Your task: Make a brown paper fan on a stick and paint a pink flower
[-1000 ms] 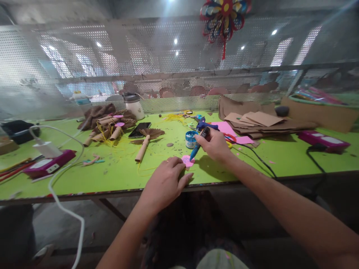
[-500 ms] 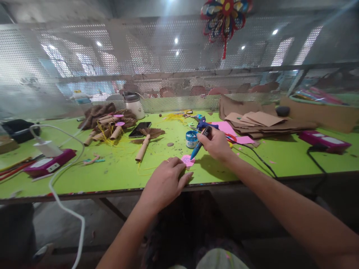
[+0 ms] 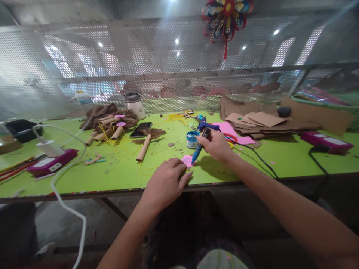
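A small pink paper disc [image 3: 187,160] with blue marks lies near the front edge of the green table [image 3: 117,175]. My left hand [image 3: 166,179] rests on the table, its fingertips at the disc's left and lower edge, fingers spread somewhat and gripping nothing. In my right hand [image 3: 217,145] is a blue marker [image 3: 198,148], tilted, its tip down at the right edge of the disc. Just behind the marker stands an open blue-rimmed jar [image 3: 192,139]. A brown paper roll with a fanned top [image 3: 144,148] lies to the left.
Paper rolls with yellow strings [image 3: 106,131], a phone [image 3: 141,129] and a pitcher [image 3: 135,105] are at the back left. A blue glue gun [image 3: 209,126], scissors and stacked brown paper [image 3: 260,127] lie behind my right hand. Purple power strips [image 3: 52,163] sit on both sides.
The marker tip has moved slightly right and down, to the disc's right edge. My left hand keeps its place. The whole view has shifted slightly.
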### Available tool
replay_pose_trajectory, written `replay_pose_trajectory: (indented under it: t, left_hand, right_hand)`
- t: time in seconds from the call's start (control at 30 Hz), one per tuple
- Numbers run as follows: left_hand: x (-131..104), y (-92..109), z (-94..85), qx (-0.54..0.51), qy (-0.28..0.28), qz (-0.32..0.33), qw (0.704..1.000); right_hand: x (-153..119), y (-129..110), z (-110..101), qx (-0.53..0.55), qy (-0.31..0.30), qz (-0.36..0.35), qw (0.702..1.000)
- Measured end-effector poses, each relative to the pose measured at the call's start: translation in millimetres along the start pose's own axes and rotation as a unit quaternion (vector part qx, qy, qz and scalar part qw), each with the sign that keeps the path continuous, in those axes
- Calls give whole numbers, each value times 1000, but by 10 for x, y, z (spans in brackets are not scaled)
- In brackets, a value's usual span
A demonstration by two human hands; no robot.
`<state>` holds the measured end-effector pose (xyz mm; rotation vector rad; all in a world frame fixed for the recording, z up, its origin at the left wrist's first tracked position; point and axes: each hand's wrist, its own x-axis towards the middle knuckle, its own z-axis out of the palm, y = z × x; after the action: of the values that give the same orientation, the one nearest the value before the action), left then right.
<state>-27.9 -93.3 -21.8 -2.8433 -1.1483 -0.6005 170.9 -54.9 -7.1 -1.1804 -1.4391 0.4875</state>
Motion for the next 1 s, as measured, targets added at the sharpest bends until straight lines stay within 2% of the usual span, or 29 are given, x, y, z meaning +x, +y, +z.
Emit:
replay_pose_trajectory:
  t: [0.2, 0.37, 0.47, 0.6, 0.73, 0.87, 1.0]
  left_hand:
    - [-13, -11, 7, -2, -1, -4, 1000]
    - [-24, -22, 4, -4, 0, -6, 1000]
    - [-28, -33, 10, -5, 2, 0, 1000]
    - [-43, -35, 16, -11, 3, 1, 1000]
    - [-63, -24, 10, -18, 0, -2, 1000]
    - [-70, -18, 7, -22, -1, -3, 1000]
    - [-57, -8, 4, -27, -5, -6, 1000]
  right_hand:
    - [36, 91, -10, 54, 69, 4, 996]
    - [109, 60, -42, 135, 123, 16, 983]
    - [208, 10, -94, 120, 140, 15, 983]
    - [369, 0, -118, 0, 129, -20, 991]
    - [544, 111, -60, -100, 112, -26, 988]
    - [671, 269, 55, -163, 42, -9, 986]
    - [707, 341, 111, -162, -8, 14, 987]
